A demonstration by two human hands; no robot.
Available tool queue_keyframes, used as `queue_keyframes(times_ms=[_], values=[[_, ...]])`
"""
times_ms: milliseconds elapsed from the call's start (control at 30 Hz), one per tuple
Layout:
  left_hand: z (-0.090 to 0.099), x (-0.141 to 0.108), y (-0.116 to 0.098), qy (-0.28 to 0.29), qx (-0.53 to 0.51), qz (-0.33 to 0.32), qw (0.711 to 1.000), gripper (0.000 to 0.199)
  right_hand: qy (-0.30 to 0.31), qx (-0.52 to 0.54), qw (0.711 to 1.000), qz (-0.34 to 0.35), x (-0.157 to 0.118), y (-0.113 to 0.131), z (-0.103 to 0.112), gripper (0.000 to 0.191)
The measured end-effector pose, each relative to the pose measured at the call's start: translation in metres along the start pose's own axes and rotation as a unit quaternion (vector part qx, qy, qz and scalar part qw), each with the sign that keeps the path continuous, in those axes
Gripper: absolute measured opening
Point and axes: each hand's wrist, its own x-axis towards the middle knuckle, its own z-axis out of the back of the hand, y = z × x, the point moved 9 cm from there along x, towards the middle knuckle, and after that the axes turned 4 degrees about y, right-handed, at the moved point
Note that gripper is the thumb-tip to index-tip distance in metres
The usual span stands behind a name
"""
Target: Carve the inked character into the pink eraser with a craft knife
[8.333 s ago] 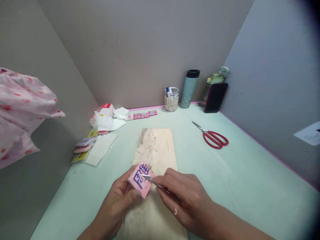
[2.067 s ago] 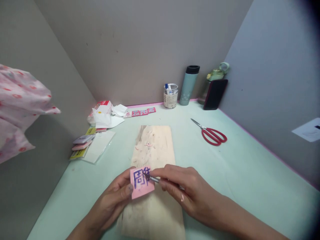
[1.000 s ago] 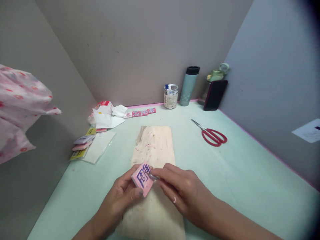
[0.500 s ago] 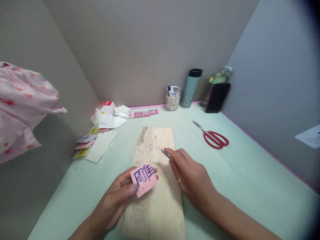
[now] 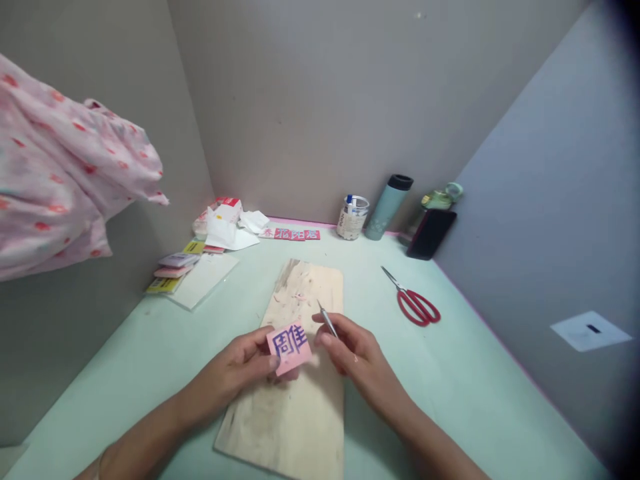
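My left hand (image 5: 247, 363) grips a small pink square block (image 5: 295, 360) by its left side, thumb on the face. A dark blue character is drawn on that face, which is tilted up toward me. To the right, my right hand (image 5: 353, 347) is closed around a thin metal carving knife (image 5: 327, 321), its pointed tip aimed up and away from the block. Knife and block are apart. Both hands are over a wooden board (image 5: 315, 413). Small pink shavings (image 5: 299, 297) lie on the board's far part, and a crumb clings to my right hand.
Red-handled scissors (image 5: 419, 307) lie right of the board. Behind stand a jar of pens (image 5: 353, 219), a blue tumbler (image 5: 390, 208) and a dark phone (image 5: 431, 233). Carved pink tiles (image 5: 296, 235), tissues (image 5: 221, 230) and stacked packs (image 5: 173, 272) sit left. Spotted cloth (image 5: 75, 173) hangs at left.
My right hand has turned the knife more upright, its tip pointing farther from me. The pink block stays in my left hand, slightly shifted. The camera view has tilted and turned.
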Motion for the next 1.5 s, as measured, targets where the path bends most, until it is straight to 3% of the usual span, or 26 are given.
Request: queue_keyframes(times_ms=[100,200,567,733,833,967,1033,1133,1367,1500], values=[[-0.007,0.000,-0.002,0.016,0.011,0.003,1.000,0.026,0.047,0.074,0.996,-0.034,0.001,-0.006,-0.017,0.038],[-0.008,0.001,-0.004,0.008,0.027,-0.012,1.000,0.022,0.046,0.113,0.991,-0.053,0.001,-0.012,-0.025,0.033],[-0.002,0.000,-0.010,-0.037,0.069,-0.075,0.994,0.021,-0.003,0.124,0.992,-0.036,0.002,-0.016,-0.027,0.032],[0.002,-0.003,-0.017,-0.053,0.065,-0.092,0.992,0.024,-0.026,0.155,0.987,-0.036,0.002,-0.015,-0.016,0.030],[0.020,-0.008,-0.028,-0.107,0.059,-0.120,0.985,0.022,0.033,0.192,0.979,-0.058,0.000,-0.015,-0.023,0.033],[0.050,-0.016,-0.040,-0.189,0.048,-0.167,0.966,0.020,0.192,0.214,0.953,-0.099,-0.010,-0.015,-0.067,0.048],[0.061,-0.017,-0.040,-0.206,0.047,-0.176,0.961,0.017,0.214,0.217,0.949,-0.088,-0.009,-0.015,-0.079,0.050],[0.068,-0.016,-0.036,-0.202,0.050,-0.174,0.962,0.019,0.129,0.211,0.968,-0.032,0.008,-0.015,-0.064,0.046],[0.057,-0.006,-0.022,-0.110,0.065,-0.142,0.982,0.026,-0.072,0.083,0.994,0.027,0.026,-0.032,0.020,0.034],[0.047,0.001,-0.009,-0.049,0.078,-0.116,0.989,0.027,-0.151,-0.033,0.985,0.073,0.027,-0.035,0.034,0.026]])
